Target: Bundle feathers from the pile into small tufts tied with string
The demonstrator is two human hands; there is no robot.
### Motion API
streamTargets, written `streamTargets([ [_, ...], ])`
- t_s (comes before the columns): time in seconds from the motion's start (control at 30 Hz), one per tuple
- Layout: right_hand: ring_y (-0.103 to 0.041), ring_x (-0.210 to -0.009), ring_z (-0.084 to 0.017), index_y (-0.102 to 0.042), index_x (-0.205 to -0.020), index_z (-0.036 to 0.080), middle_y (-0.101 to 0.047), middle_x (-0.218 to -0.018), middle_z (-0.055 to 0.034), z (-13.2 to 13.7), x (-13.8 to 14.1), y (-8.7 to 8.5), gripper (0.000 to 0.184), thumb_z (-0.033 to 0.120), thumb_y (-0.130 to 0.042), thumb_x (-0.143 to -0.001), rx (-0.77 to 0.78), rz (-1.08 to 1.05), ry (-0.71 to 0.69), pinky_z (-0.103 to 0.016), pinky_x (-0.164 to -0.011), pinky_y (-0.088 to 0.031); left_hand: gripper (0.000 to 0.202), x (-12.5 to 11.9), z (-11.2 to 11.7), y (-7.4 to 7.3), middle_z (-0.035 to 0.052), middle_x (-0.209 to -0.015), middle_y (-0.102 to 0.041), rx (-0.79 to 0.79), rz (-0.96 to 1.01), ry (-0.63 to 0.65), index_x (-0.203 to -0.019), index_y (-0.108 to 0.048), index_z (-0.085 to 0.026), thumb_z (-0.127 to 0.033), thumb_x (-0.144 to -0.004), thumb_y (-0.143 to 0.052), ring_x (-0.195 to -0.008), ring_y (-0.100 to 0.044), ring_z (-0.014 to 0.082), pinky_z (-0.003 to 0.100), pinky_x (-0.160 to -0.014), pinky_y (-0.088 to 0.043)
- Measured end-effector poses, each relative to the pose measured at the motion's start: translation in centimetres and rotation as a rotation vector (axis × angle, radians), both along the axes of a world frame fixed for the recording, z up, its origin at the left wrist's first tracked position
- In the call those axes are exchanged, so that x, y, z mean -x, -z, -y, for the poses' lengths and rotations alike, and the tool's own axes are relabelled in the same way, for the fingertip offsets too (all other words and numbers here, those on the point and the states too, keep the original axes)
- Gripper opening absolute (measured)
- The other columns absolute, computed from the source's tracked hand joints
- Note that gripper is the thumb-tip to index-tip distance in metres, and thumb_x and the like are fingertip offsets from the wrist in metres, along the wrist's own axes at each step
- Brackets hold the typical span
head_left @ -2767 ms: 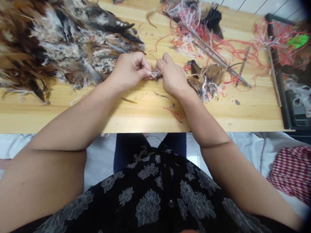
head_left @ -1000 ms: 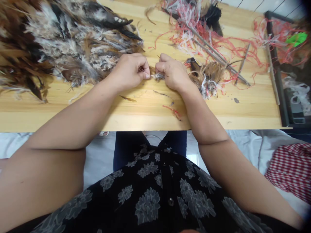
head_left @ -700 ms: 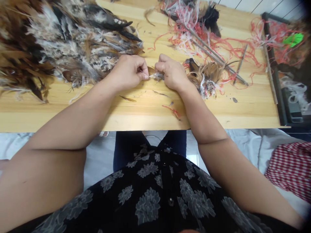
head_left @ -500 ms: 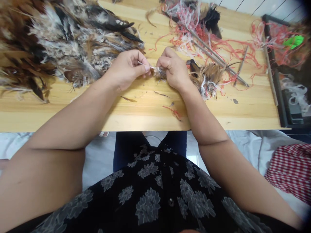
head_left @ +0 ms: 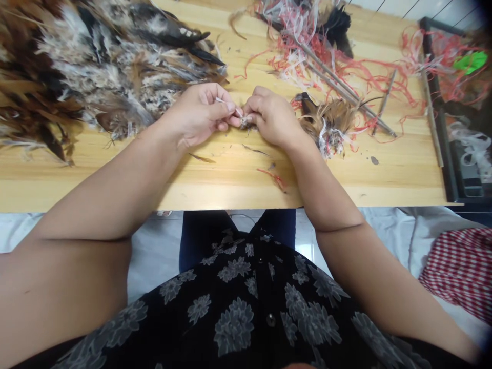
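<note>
My left hand (head_left: 200, 115) and my right hand (head_left: 271, 117) meet over the middle of the wooden table (head_left: 238, 174). Both are closed in a pinch on a small tuft of feathers (head_left: 243, 121) held between them. A thin white strand (head_left: 225, 101) runs from the tuft across the fingers of my left hand. Just right of my right hand lies a bound bundle of brown feathers (head_left: 330, 120) with white and red ties at its base.
A large heap of brown, black and white feathers (head_left: 88, 66) covers the table's left. Red and white strings (head_left: 307, 46) with thin sticks (head_left: 338, 84) lie at the back right. A dark frame (head_left: 442, 113) stands at the right edge. Red checked cloth (head_left: 461, 271) lies below.
My hands drew a little apart with the white strand stretched between them, then came together again on the tuft. My left hand has turned, with its fingers now curled upward.
</note>
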State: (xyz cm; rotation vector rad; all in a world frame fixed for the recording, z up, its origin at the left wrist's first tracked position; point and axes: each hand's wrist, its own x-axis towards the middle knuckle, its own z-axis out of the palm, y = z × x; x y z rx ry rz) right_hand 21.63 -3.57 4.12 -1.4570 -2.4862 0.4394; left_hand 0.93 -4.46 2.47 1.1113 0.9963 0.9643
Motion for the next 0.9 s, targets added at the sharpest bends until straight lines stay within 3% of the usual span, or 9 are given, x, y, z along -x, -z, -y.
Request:
streamTargets([
  [0.17, -0.077, -0.114, -0.024, -0.075, -0.094, 0.023, -0.08, -0.118, -0.0074, -0.1, -0.4, -0.1, 0.016, 0.012, -0.065, -0.098, 0.06, -0.155, -0.022, -0.041, -0.106, -0.06, 0.038, -0.4, 0.6, -0.9, 0.0026, -0.081, -0.079, -0.006, 0.017, 0.018, -0.078, -0.064, -0.02, 0.006, -0.105, -0.075, -0.071, -0.074, 0.0141, 0.024, -0.058, -0.039],
  [0.33, -0.077, -0.105, -0.02, -0.076, -0.094, 0.024, -0.084, -0.113, -0.0037, -0.3, -0.7, -0.1, 0.01, 0.017, -0.071, -0.097, 0.137, -0.282, -0.016, -0.039, -0.1, -0.062, 0.039, -0.2, 0.5, -0.5, 0.001, -0.076, -0.076, -0.062, -0.004, 0.058, -0.079, -0.063, -0.021, 0.0, -0.101, -0.087, -0.071, -0.076, 0.0156, 0.025, -0.059, -0.045],
  [0.53, -0.075, -0.088, -0.016, -0.076, -0.086, 0.024, -0.085, -0.091, 0.0018, -1.1, -1.1, 1.2, 0.012, 0.031, -0.084, -0.092, 0.281, -0.417, -0.058, -0.035, -0.087, -0.062, 0.035, 0.6, 0.0, 0.7, -0.0001, -0.078, -0.078, -0.267, -0.103, 0.121, -0.083, -0.067, -0.024, -0.018, -0.096, -0.099, -0.073, -0.076, 0.0191, 0.03, -0.064, -0.053],
  [0.73, -0.077, -0.093, -0.016, -0.074, -0.081, 0.025, -0.084, -0.093, 0.0035, -1.1, -1.3, 0.7, 0.013, 0.018, -0.079, -0.091, 0.26, -0.364, -0.057, -0.035, -0.096, -0.062, 0.034, 1.0, -0.2, 1.3, 0.0045, -0.084, -0.08, -0.32, -0.173, 0.23, -0.09, -0.069, -0.022, -0.027, -0.095, -0.102, -0.083, -0.081, 0.0253, 0.046, -0.09, -0.069],
  [0.8, -0.078, -0.099, -0.017, -0.073, -0.081, 0.026, -0.083, -0.099, 0.0032, -0.8, -1.0, 0.2, 0.016, 0.015, -0.075, -0.092, 0.231, -0.298, -0.064, -0.035, -0.101, -0.062, 0.027, 1.0, -0.2, 1.4, 0.0059, -0.085, -0.081, -0.322, -0.178, 0.236, -0.091, -0.071, -0.023, -0.024, -0.096, -0.097, -0.084, -0.08, 0.026, 0.046, -0.089, -0.068],
  [0.9, -0.077, -0.106, -0.018, -0.07, -0.08, 0.026, -0.08, -0.105, -0.0002, -0.4, -0.6, -0.2, 0.022, 0.014, -0.065, -0.097, 0.181, -0.212, -0.069, -0.035, -0.104, -0.061, 0.021, 0.7, 0.0, 1.4, 0.0056, -0.082, -0.08, -0.301, -0.158, 0.192, -0.087, -0.072, -0.026, -0.023, -0.092, -0.092, -0.076, -0.074, 0.0241, 0.04, -0.075, -0.06],
])
